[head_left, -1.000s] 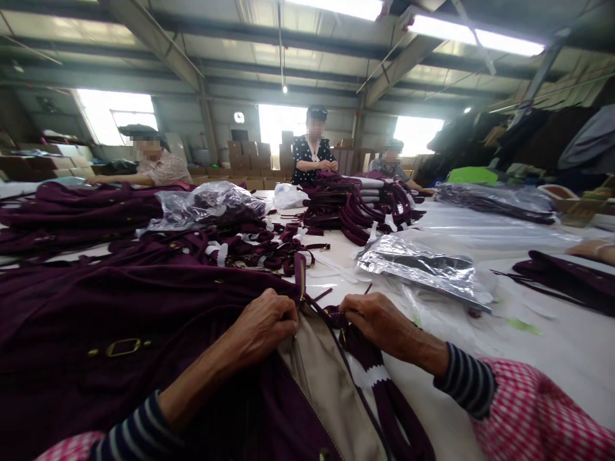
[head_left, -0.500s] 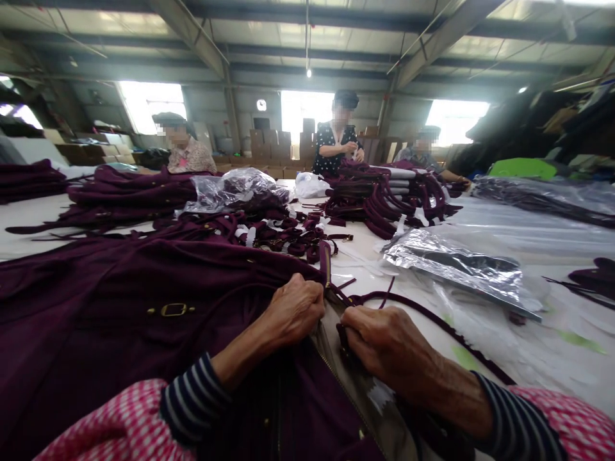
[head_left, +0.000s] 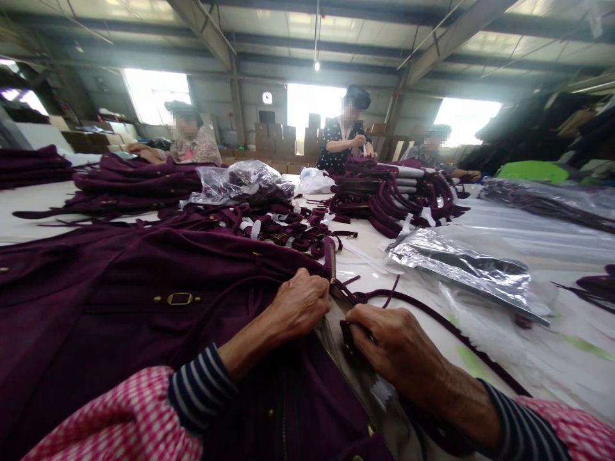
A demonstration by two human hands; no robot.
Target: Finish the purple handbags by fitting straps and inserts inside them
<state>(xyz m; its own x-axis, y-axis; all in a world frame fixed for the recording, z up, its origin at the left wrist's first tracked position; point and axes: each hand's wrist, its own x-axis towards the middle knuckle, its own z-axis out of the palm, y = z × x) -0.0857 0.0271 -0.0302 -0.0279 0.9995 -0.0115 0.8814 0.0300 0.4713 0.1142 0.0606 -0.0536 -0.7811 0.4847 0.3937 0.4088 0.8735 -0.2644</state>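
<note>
A large dark purple bag with brass buckles and studs lies across the near table, its zipped mouth spread to show a tan lining. On the left side of that opening, my left hand is closed on the bag's edge near the top of the zipper. Across the gap, my right hand is closed around a dark purple strap on the other edge; its fingertips are partly hidden. From beyond this hand a thin purple cord curves over the white table.
Past the bag lie rolled purple straps with white wraps. Stacked purple bags and bundled handles stand farther back. Clear plastic packaging covers the right side of the table. Three people are at the far side.
The whole view has shifted slightly, with the scene moving a little rightward. Both hands keep their holds on the bag and strap.
</note>
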